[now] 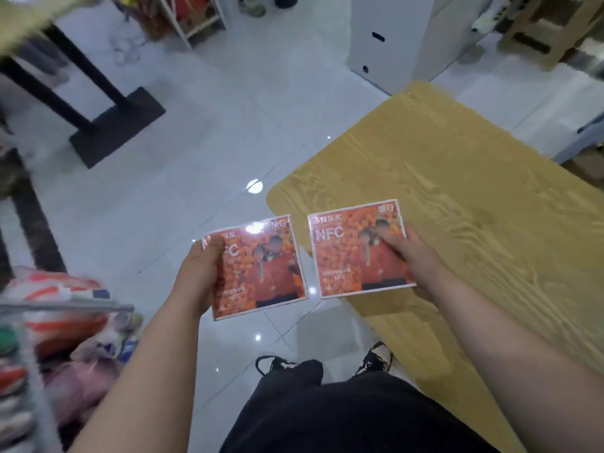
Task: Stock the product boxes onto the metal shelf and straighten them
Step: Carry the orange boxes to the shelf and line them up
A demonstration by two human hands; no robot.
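Note:
I hold two flat orange product boxes with white edges, face up, in front of me. My left hand (199, 276) grips the left box (261, 269) by its left edge, thumb on top, over the tiled floor. In my right hand (411, 259) is the right box (353, 253), printed "NFC", gripped at its right edge above the corner of the wooden table (474, 197). The two boxes sit side by side, a small gap apart. A grey metal shelf rail (65, 307) shows at the lower left, blurred.
Colourful packaged goods (55, 322) fill the shelf area at the lower left. A black table leg and base (111, 125) stand at the upper left. White cabinets (389, 37) and cardboard boxes (549, 31) line the far side. My feet stand on glossy white floor tiles (196, 142).

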